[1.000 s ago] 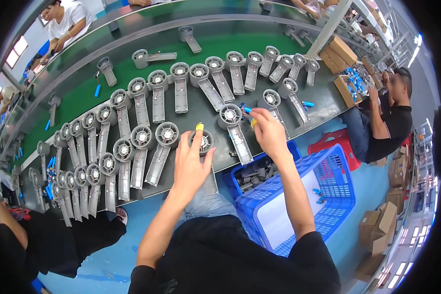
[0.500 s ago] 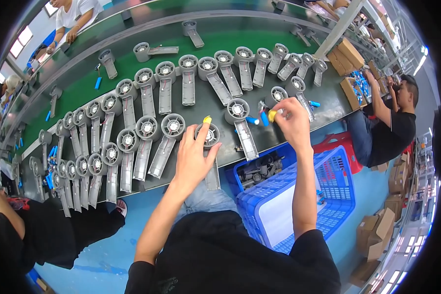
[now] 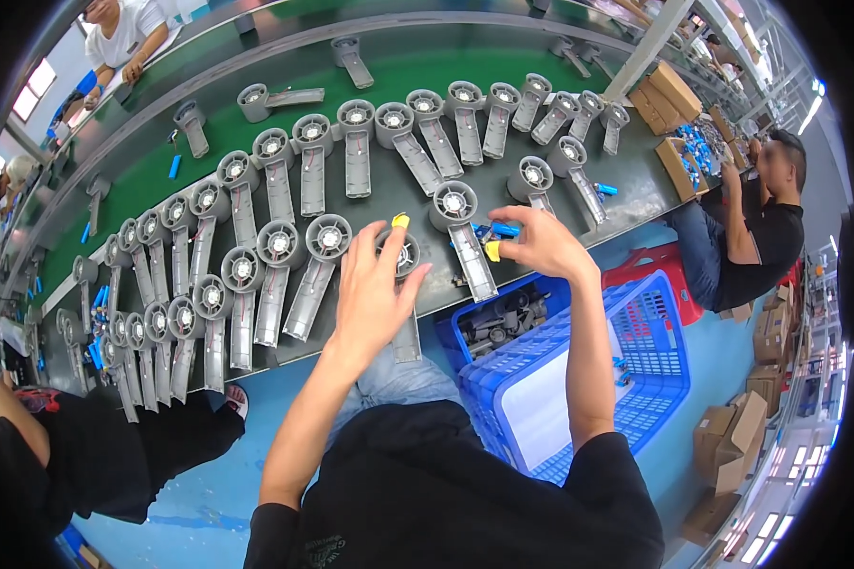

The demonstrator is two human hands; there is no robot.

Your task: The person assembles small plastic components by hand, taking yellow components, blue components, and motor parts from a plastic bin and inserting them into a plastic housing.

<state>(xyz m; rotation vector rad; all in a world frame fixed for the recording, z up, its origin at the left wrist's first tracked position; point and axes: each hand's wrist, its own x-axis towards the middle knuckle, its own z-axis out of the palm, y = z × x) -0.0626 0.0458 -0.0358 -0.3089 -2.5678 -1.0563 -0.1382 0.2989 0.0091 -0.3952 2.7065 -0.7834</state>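
Note:
My left hand (image 3: 375, 289) curls around a round-headed grey fan housing (image 3: 406, 254) at the table's near edge. A yellow cover sits on one of its fingertips, and the hand hides much of the housing. To the right, my right hand (image 3: 546, 245) pinches a blue cylindrical battery (image 3: 506, 230) between thumb and fingers. Its thumb also wears a yellow cover (image 3: 492, 250). Just left of the battery lies another open fan housing (image 3: 455, 204), its handle pointing toward me.
Rows of grey fan housings (image 3: 356, 119) cover the dark table (image 3: 370, 211). Below its edge stand a blue crate (image 3: 669, 351) and a blue bin of grey parts (image 3: 512, 318). A co-worker (image 3: 754, 209) sits at right beside a carton of blue batteries (image 3: 678, 171); another person is at left.
My right hand has moved left with the blue battery, up beside the open housing. My left hand stays around its housing. The co-worker at right has lowered their hands.

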